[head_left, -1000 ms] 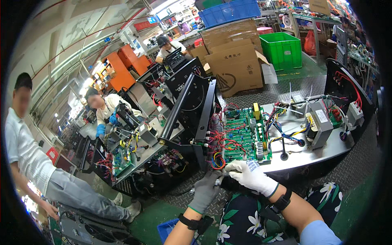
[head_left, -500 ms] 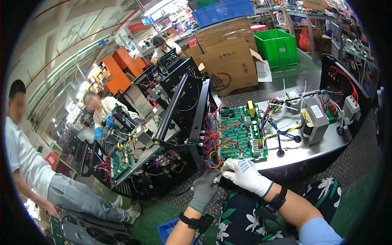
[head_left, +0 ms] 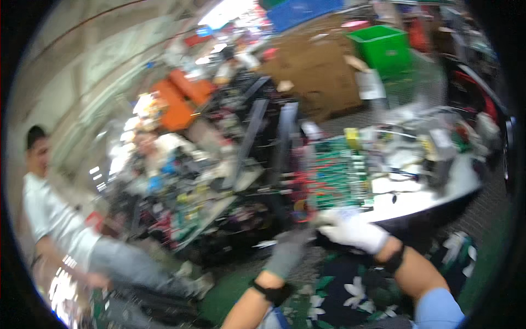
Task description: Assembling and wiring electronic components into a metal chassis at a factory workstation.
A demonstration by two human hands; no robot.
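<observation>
1. The board (head_left: 337,175), green and smeared by blur, lies on the left part of a silver plate (head_left: 405,204), in front of the person and just past both hands
2. Red wires (head_left: 301,183) crowd the board's left edge, and a yellow part (head_left: 352,138) stands at its far right corner
3. The right hand (head_left: 356,229), in a white glove, is at the board's near edge, back upward, fingers bent toward the left; the blur hides whether they grasp anything, so I cannot tell
4. The left hand (head_left: 290,249), in a gray glove, is nearer the person than the board and off to its left, its fingers close to those of the right hand; I cannot tell whether it grips something or is free
5. On the person's side of the board are a blue sleeve (head_left: 438,311) and flowered cloth (head_left: 356,293)
6. Right of the board, a gray block (head_left: 445,151) sits on the plate
7. Beyond the board stands a brown box (head_left: 315,71), with a green bin (head_left: 383,52) farther right
8. Well left of the board, a person (head_left: 60,214) in a white top and gray trousers stands; orange cabinets (head_left: 175,109) are far beyond it, also leftward
</observation>
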